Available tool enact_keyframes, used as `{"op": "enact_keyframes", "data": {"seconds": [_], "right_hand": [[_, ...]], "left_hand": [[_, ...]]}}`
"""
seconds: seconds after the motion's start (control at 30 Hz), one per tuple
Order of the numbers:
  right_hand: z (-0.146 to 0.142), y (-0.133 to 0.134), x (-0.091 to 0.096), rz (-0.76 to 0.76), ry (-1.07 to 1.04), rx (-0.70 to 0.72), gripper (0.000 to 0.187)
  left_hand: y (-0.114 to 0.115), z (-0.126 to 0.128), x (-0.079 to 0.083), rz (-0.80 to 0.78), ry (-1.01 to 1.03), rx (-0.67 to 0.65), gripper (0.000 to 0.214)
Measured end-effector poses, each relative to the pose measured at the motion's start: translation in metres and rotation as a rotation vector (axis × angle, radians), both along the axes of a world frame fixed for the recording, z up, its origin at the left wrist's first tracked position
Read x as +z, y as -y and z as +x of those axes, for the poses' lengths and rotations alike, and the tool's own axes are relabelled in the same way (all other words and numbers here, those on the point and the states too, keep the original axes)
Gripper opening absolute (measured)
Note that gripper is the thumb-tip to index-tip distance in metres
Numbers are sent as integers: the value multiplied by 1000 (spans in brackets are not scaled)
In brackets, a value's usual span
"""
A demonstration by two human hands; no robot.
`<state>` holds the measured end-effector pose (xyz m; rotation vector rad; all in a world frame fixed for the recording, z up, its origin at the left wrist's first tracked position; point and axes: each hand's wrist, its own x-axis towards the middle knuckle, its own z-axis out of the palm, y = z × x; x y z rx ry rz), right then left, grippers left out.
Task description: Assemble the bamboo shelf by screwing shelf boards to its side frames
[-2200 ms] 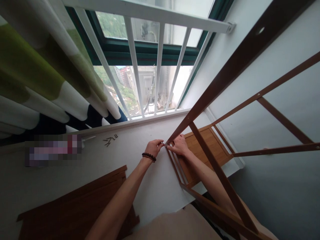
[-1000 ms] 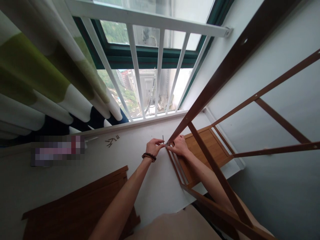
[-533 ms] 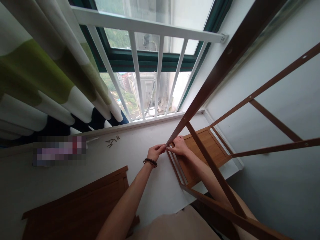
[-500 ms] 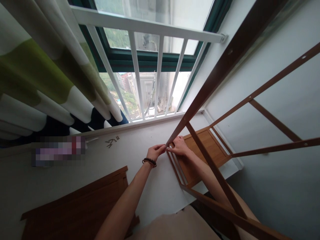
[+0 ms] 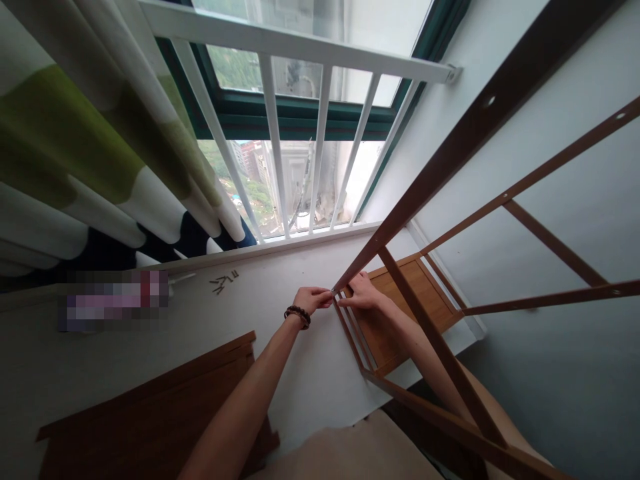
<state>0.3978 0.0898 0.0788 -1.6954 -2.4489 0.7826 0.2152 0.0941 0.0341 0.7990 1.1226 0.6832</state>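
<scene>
A brown wooden frame (image 5: pixel 430 320) with long posts and crossbars stands on the white ledge and leans toward me. My left hand (image 5: pixel 314 300), with a dark beaded bracelet at the wrist, pinches at the lower end of a long post (image 5: pixel 380 239). A small shiny bit shows at its fingertips, too small to name. On the other side of that post end, my right hand (image 5: pixel 364 292) holds the frame. Its fingers are partly hidden behind the post, and its thumb points left over the slats. Beneath this hand lies the frame's wooden panel (image 5: pixel 415 300).
Several small metal pieces (image 5: pixel 224 280) lie on the ledge (image 5: pixel 295 347). Left of them is a blurred-out pink and purple item (image 5: pixel 110 300). Separate brown wooden panels (image 5: pixel 160 407) lie at the lower left. A white railing (image 5: pixel 300 43) crosses the window, beside a curtain (image 5: pixel 100 133).
My right thumb has moved away from the left fingertips, and the left hand's fingers are now straighter at the post end. The view has shifted slightly.
</scene>
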Motion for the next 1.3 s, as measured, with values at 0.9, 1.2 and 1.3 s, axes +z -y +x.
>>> {"op": "enact_keyframes", "data": {"seconds": [0.9,1.2,1.3], "right_hand": [[-8,11,-6,157,18,-80,31],[-6,9,-10,170,-6,-81,32],[-7,9,-11,172,-3,-85,32]], "left_hand": [[36,18,-24,303,-190,213,28],[-10,10,-1,351,-294,48,24],[0,6,9,596,-343,80,23]]}}
